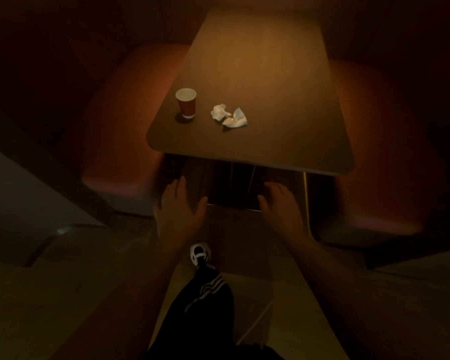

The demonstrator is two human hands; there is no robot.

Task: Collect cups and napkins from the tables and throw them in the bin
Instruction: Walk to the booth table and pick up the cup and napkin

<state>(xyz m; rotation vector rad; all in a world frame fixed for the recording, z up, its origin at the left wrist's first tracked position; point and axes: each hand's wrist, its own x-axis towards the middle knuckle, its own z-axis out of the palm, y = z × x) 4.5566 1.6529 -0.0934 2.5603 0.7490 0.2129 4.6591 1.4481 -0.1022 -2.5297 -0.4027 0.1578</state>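
Left hand (178, 209) fingers straight, loosely spread, holding nothing. Right hand (278, 203) fingers relaxed, slightly bent, also empty. Both hover below the near table (283, 126) edge, not touching it. Cup (186, 105) upright near table's left edge. Two crumpled napkins (229, 116) just right of cup, touching each other.

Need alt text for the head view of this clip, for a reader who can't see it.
A red paper cup stands upright near the front left of a dim booth table, with two crumpled napkins lying just to its right. The person's left hand and right hand hang open and empty below the table's near edge.
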